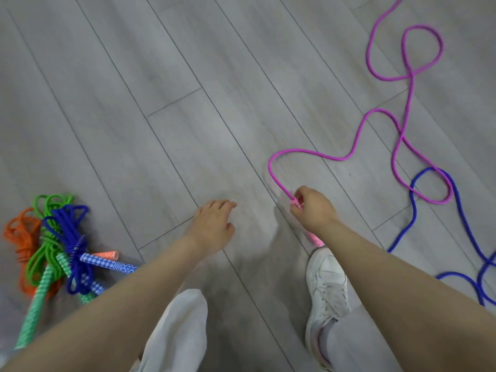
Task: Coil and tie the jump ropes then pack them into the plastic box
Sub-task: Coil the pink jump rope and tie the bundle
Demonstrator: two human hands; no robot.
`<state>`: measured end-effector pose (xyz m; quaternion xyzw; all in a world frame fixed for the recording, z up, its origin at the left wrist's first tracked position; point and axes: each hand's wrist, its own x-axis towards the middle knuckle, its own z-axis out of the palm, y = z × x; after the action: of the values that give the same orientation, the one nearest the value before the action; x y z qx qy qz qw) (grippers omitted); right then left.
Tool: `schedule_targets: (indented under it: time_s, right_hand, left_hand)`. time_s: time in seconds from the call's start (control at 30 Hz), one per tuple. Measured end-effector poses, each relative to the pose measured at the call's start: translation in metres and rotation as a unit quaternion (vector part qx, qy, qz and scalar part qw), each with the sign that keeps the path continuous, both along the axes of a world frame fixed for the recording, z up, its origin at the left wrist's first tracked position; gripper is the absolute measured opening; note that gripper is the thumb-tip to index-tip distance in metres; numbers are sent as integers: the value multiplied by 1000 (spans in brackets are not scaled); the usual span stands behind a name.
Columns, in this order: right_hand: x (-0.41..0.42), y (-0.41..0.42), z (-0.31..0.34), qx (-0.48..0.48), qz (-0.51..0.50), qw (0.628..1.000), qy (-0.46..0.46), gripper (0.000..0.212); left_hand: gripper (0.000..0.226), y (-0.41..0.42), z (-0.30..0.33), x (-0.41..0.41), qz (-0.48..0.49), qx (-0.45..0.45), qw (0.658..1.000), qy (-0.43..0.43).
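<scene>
My right hand (312,206) grips the pink patterned handle (316,238) of a pink jump rope (359,132), which snakes loose across the grey floor to the upper right. My left hand (214,224) hovers over the floor beside it, fingers relaxed and holding nothing. A loose blue jump rope (414,213) lies at the right and crosses the pink one. At the lower left sits a pile of tied ropes: orange (22,237), green (45,253) and blue (71,234), with their patterned handles. No plastic box is in view.
Grey plank floor (161,103) fills the view. My white shoe (326,288) and pale trouser legs (179,331) are at the bottom centre, the shoe just below the pink handle.
</scene>
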<state>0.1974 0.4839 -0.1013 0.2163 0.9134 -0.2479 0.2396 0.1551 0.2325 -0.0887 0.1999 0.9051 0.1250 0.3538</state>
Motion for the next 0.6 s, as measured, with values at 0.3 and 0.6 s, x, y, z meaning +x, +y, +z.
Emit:
schedule_targets:
  time_s: [0.3,0.6]
  right_hand:
    - [-33,-73,130,-199,-86,966,139,12]
    - [2,-94,280,-326,-116,916,201,12]
  left_hand:
    - [53,8,122,-13,131,188,973,-24]
    - [26,5,264,20,188,324,927,19]
